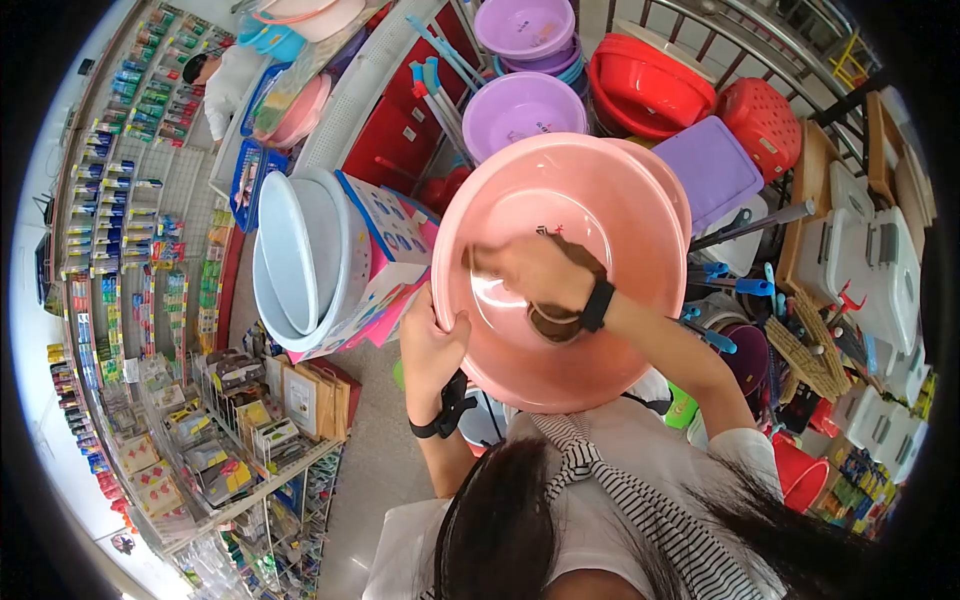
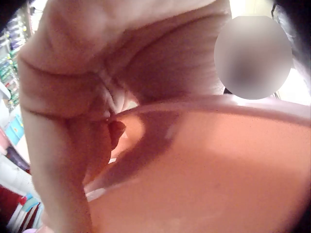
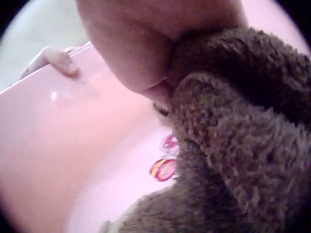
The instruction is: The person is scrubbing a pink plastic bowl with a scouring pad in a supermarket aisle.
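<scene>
A large pink plastic basin [image 1: 600, 370] is tipped toward me in the head view, its inside facing up. My left hand [image 1: 432, 345] grips its left rim, thumb on the inner side; the left wrist view shows that hand [image 2: 63, 97] curled over the edge. Inside the basin my right hand [image 1: 545, 275] holds a brown, fluffy cloth [image 1: 555, 325] against the wall and bottom. In the right wrist view the cloth [image 3: 233, 126] bunches up under the hand and partly covers a pink-and-yellow print [image 3: 163, 170] on the basin's bottom. Some right fingers are hidden by the cloth.
Behind the basin another pink rim [image 1: 672, 185] shows. Purple basins [image 1: 525, 110] and red basins [image 1: 650, 85] are stacked ahead. Pale blue basins [image 1: 290, 255] stand on a box at left. Brushes and white storage boxes [image 1: 870, 260] crowd the right. Shelves [image 1: 130, 220] line the far left.
</scene>
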### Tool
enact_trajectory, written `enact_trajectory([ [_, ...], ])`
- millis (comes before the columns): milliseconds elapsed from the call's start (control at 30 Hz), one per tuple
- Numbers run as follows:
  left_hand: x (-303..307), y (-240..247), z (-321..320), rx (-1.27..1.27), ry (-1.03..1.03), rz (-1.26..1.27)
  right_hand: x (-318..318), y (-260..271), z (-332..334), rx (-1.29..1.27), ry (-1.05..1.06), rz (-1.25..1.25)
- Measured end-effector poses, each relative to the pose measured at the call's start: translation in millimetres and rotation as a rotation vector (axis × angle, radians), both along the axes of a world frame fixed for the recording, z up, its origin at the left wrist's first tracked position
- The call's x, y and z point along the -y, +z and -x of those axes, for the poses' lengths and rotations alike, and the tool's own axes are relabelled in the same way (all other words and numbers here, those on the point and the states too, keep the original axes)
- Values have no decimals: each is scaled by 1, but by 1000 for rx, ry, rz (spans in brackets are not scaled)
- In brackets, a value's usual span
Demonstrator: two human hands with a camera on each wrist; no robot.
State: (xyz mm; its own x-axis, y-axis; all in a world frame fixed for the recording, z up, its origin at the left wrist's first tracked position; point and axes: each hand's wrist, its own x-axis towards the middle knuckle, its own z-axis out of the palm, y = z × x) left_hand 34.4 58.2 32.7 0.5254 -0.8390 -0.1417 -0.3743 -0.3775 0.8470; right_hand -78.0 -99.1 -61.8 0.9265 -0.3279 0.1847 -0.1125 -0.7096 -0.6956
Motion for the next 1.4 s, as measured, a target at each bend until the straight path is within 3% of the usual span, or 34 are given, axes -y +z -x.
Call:
enact_trajectory([
  [33, 1, 1, 1, 35, -4, -37, -16, 6, 6, 63, 64, 22],
  [167, -1, -4, -1, -61, 31, 20, -43, -22, 17, -102, 224, 56],
  [233, -6, -11, -4, -63, 31, 48, -29, -20, 15, 33, 55, 96],
  [267, -8, -12, -4, -66, 35, 74, -16, -14, 10, -62, 29, 77],
  [333, -10, -11, -3, -80, 37, 79, 2, -25, 3, -67, -220, 89],
  [467, -12, -11, -3, -56, 53, 48, 27, -17, 0, -188, -338, 56],
  [567, -8, -7, -1, -24, 44, 22, 12, -25, -5, -69, -231, 11],
  [633, -5, -1, 1, -4, 45, 2, -10, -21, -10, 139, 3, 29],
  [667, -4, 0, 1, 19, 48, -22, -16, -10, -7, -26, 40, 12],
  [767, -5, -5, -2, 15, 35, 17, -14, -9, -3, -33, -32, 141],
  [833, -6, -5, -2, 18, 41, 21, 2, 10, 1, -281, -221, 116],
  [967, -6, 3, 4, -10, 86, 19, 38, -41, 19, -226, -422, 220],
  [1067, -9, 1, 1, -5, 79, -7, 46, -57, 42, -446, -440, 387],
  [1133, -12, -9, -2, 2, 86, 19, 38, -45, 58, -741, -329, 429],
  [1300, -7, -10, -1, 10, 92, 15, 24, -62, 80, -728, -224, 492],
  [1367, -5, -6, 0, 27, 76, -53, 22, -57, 83, -825, 66, 302],
  [1400, -3, -6, 0, 26, 71, -55, 17, -65, 85, -827, 63, 298],
])
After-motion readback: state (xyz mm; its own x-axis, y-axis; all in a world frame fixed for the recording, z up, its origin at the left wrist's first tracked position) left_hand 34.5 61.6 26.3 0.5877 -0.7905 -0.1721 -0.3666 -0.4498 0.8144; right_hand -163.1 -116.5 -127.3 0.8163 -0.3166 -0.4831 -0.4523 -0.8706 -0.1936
